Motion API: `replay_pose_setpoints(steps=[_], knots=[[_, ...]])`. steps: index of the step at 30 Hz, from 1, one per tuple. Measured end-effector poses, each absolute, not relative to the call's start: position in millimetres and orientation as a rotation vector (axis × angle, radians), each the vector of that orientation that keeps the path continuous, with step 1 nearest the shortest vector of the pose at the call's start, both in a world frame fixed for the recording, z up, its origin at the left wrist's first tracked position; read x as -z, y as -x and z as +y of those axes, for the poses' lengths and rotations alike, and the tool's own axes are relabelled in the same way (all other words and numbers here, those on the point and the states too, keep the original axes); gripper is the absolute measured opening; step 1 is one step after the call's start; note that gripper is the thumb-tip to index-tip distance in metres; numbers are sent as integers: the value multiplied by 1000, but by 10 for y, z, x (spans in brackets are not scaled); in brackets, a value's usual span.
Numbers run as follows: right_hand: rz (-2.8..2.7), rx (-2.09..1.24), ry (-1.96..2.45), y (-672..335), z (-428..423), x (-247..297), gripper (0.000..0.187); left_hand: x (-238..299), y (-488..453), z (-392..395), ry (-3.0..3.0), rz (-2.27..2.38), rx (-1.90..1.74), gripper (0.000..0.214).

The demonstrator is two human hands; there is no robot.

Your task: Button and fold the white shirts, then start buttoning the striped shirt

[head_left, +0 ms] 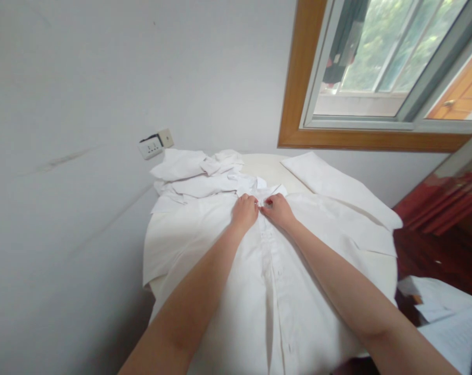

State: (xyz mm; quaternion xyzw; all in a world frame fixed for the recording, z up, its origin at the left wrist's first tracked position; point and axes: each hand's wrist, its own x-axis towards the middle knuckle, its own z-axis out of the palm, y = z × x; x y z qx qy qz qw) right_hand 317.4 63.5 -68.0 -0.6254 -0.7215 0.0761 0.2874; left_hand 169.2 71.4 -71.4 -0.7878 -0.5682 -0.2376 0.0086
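Note:
A white button-up shirt (231, 291) lies spread out on a pale round table (264, 165), collar toward the wall and one sleeve (341, 187) laid out at the right. Just below the collar, my left hand (245, 212) pinches the edge of the front placket. My right hand (278, 209) is closed on the same placket, a few centimetres to the right. Any button between the fingers is too small to make out. Lower down, the placket (272, 281) runs toward me and its two edges lie apart.
Crumpled white cloth (196, 174) lies at the table's back left, by the wall. A socket (151, 147) is on that wall. A wood-framed window (290, 104) is at the upper right. White cloth and papers (450, 323) lie at the lower right, below a red curtain (434, 203).

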Motion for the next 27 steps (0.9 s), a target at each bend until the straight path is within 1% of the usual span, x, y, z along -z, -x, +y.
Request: replay_pose_setpoints(steps=[6, 10, 15, 18, 27], knots=[[-1934, -141, 1694, -3127, 622, 680, 31, 703, -1719, 714, 2449, -1807, 756, 19], [-1936, -121, 1704, -3099, 602, 673, 29, 699, -1732, 716, 2435, -1822, 748, 19], [-1928, -108, 1740, -3060, 565, 606, 26, 682, -1746, 706, 2416, -1842, 671, 21], [-1936, -133, 1763, -3062, 559, 561, 23, 675, -1749, 698, 2414, -1831, 640, 24], [-1920, -261, 1733, -3153, 589, 564, 20, 688, -1719, 706, 2466, -1758, 670, 17]])
